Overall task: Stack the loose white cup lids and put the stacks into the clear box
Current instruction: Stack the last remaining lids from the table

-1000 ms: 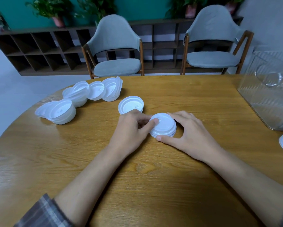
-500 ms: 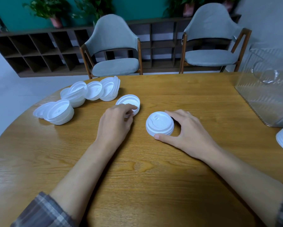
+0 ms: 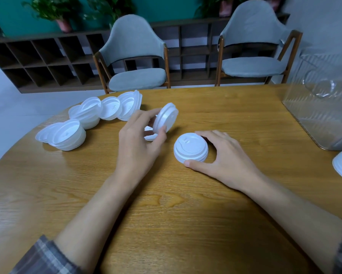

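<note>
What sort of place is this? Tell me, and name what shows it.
Probably an office lounge or meeting corner, not a kitchen or workshop. It has a round wooden table, two grey padded chairs beyond it, and a low open shelf with potted plants on top against a teal wall.

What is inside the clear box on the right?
Through the clear box wall, only a transparent rounded item shows, nothing white. The frame cuts off its right part, so anything there is unseen.
</note>
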Demonstrator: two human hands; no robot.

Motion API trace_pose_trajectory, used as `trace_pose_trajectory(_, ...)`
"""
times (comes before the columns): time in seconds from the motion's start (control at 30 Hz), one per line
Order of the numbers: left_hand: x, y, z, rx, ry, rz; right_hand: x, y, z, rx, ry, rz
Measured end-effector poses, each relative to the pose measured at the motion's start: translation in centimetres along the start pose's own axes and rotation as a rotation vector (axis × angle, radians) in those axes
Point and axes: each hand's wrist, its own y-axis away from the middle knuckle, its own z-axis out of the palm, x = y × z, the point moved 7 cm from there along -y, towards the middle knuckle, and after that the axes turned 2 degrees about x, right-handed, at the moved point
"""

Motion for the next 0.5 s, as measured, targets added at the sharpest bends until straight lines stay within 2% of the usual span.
trace_pose_trajectory(0.17,-1.4,0.4,0.5,-0.006,0.174,-0.258,-0.1,-0.1,0.0,-0.004,0.001,0.002)
trace_pose_trajectory(0.3,-1.9,1.3,2.4,-0.166,0.361,-0.425,-0.2,0.0,0.0,-0.013,0.008,0.007)
trace_pose_trajectory(0.5,-1.9,1.7,3.5,-0.3,0.241,-0.41,-0.2,0.1,-0.1,-0.015,-0.008,0.041)
